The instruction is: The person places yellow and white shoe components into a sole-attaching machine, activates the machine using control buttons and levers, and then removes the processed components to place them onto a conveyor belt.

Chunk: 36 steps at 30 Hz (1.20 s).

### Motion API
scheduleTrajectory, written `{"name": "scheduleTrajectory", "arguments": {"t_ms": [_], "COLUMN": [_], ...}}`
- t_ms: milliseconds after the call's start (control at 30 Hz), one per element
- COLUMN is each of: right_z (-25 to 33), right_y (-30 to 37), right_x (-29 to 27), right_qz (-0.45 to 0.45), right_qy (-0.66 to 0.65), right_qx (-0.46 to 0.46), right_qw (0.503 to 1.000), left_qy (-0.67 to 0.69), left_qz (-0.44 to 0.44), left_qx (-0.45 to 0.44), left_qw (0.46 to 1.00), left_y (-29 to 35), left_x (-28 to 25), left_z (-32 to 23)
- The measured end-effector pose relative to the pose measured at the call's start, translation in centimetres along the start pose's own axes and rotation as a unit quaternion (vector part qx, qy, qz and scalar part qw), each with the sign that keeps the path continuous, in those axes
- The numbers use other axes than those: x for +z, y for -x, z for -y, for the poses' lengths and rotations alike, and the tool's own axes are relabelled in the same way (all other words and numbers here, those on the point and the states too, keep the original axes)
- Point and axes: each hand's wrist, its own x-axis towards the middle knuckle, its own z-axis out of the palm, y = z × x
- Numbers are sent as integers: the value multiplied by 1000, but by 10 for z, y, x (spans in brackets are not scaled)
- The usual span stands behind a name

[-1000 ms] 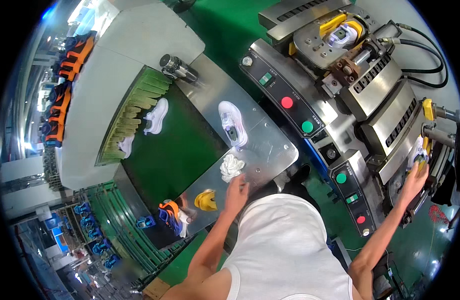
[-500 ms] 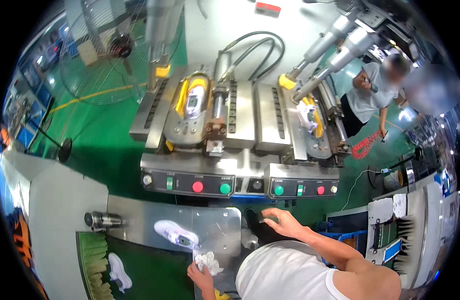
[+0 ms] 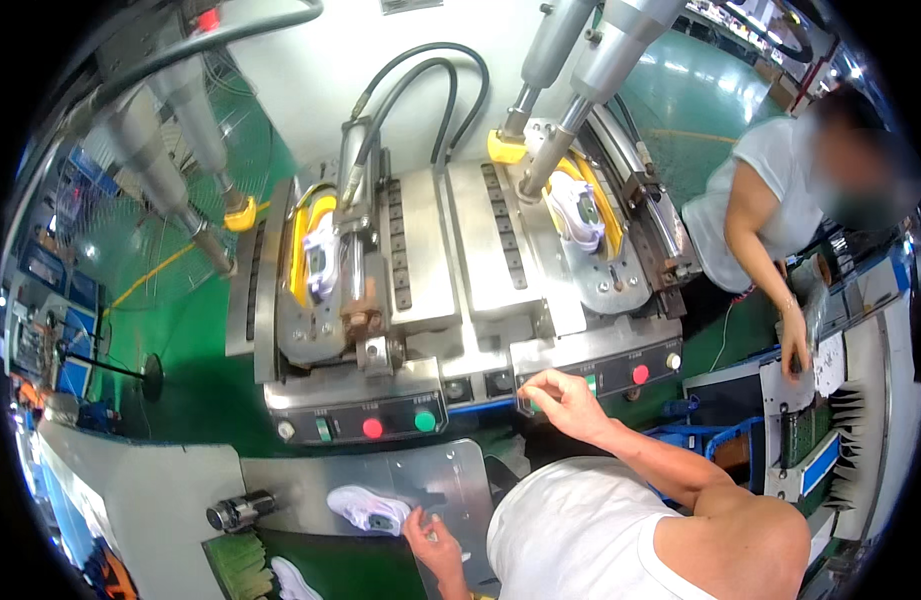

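Observation:
My right hand (image 3: 568,402) is stretched over the right control panel (image 3: 660,362) of a two-station shoe press, fingers apart and nothing visible in them. Its fingertips cover part of a green button; contact I cannot tell. My left hand (image 3: 436,546) has its fingers apart beside the heel of a white-lilac sneaker (image 3: 360,507) on the metal table (image 3: 450,462). The left station holds one sneaker (image 3: 322,262) against a yellow pad, the right station another sneaker (image 3: 576,212). Below the left station sits the left control panel (image 3: 345,427), with red and green buttons.
Metal press cylinders (image 3: 620,50) hang over the right station, with others at upper left. A dark metal cylinder (image 3: 240,510) lies on the table's left. Another sneaker (image 3: 292,580) rests on a green belt by bristles. At right, a co-worker (image 3: 760,190) reaches toward a machine with black bristles (image 3: 848,450).
My view has shifted. My right hand has come up to the right panel. My left hand has left the crumpled white paper and is beside the sneaker. The co-worker has come closer.

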Motion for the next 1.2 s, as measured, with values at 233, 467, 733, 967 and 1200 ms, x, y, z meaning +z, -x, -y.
{"name": "scheduleTrajectory", "arguments": {"t_ms": [233,467,733,967,1200], "right_z": [11,63,198,241,251], "right_y": [-47,-116,-214,-245,-255], "right_x": [-40,-138,-208,-210,-215], "right_qz": [-73,-321,-280,-277,-254], "right_qy": [-62,-100,-158,-42,-4], "right_qx": [-30,-156,-393,-375,-379], "right_qw": [995,929,862,884,890], "left_qy": [50,106,49,71,-200], "left_qz": [100,183,65,-112,-162], "left_qx": [38,198,683,804,825], "left_qw": [993,957,725,579,503], "left_y": [-55,-151,-281,-306,-318], "left_x": [76,115,89,106,110], "left_z": [-90,-197,-438,-647,-692]}}
